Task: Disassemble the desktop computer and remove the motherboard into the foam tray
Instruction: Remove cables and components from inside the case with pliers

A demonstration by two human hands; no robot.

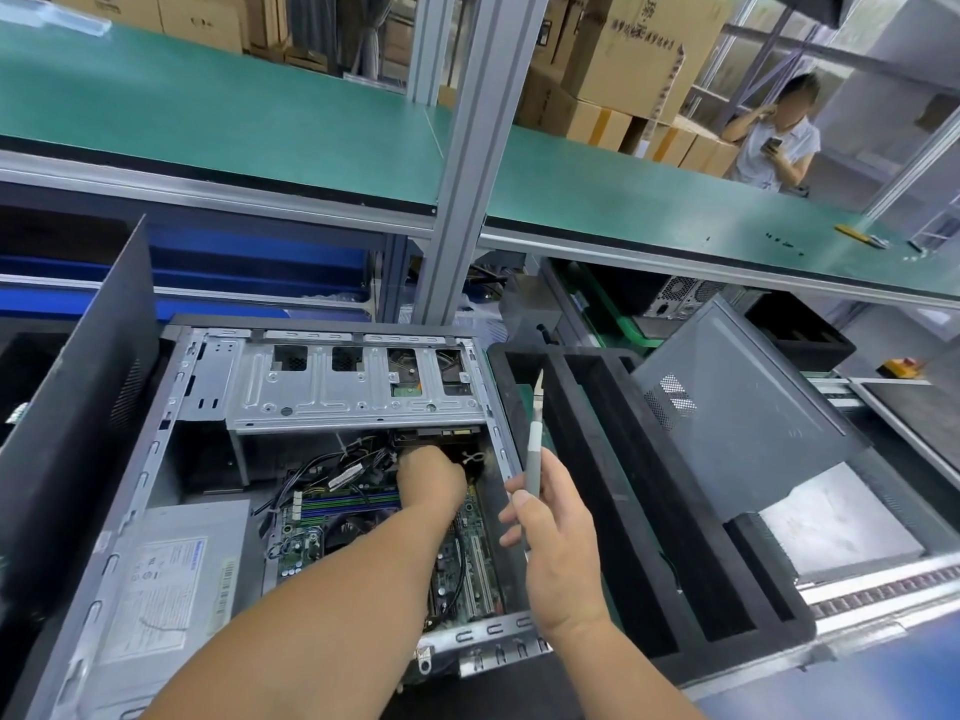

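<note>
The left hand [431, 478] is reaching far into the open computer case [332, 356], fingers curled, seemingly gripping a cable, over the motherboard [467, 569]. The right hand [550, 543] is pinching a screwdriver [535, 449] upright, nearer the foam tray [644, 491] lying right of the case.

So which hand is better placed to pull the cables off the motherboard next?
The left hand: it is already down among the cables above the motherboard. The right hand holds a screwdriver upright over the case edge.

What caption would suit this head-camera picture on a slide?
Left hand reaches among cables inside the open computer case; right hand holds a grey screwdriver beside the black foam tray.
</note>
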